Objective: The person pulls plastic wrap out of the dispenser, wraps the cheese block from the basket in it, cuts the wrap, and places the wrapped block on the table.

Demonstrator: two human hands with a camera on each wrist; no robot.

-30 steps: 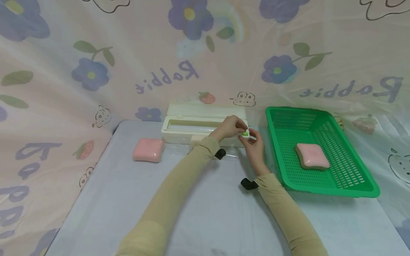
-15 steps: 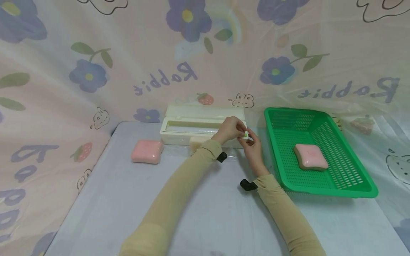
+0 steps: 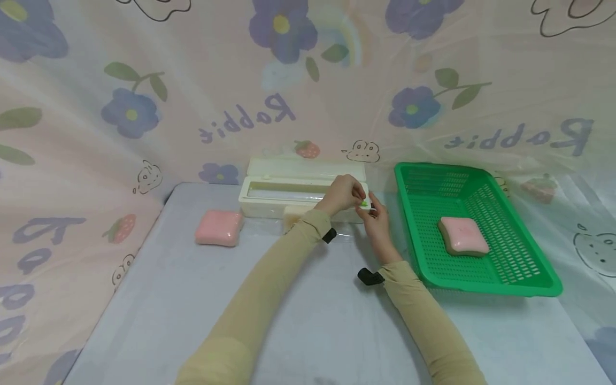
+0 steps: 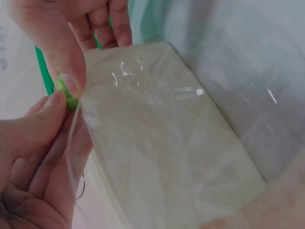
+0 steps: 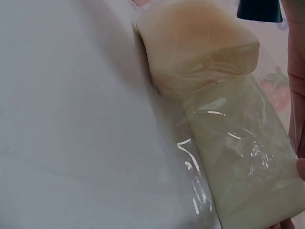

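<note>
A long cream cling film dispenser (image 3: 255, 206) stands at the back of the table, its lid (image 3: 303, 168) up and a film roll (image 3: 284, 194) inside. My left hand (image 3: 340, 195) reaches over its right end and pinches a small green slide cutter (image 4: 70, 99) between thumb and finger. My right hand (image 3: 378, 224) grips that same end, thumb in front, fingers around the side. Clear film (image 5: 257, 152) hangs down the front face. Under the film, a cream-coloured rounded block (image 5: 200, 43) stands against the front, partly hidden by the left sleeve in the head view.
A pink square bread-like piece (image 3: 218, 227) lies on the table left of the dispenser. To the right stands a green plastic basket (image 3: 411, 235) holding another pink-topped piece with brown sides (image 3: 464, 235). Patterned cloth (image 3: 192, 107) hangs behind the table.
The left hand shifts slightly with the green slide cutter at the dispenser's right end. The right hand stays at that end. The whole view drifts slightly left.
</note>
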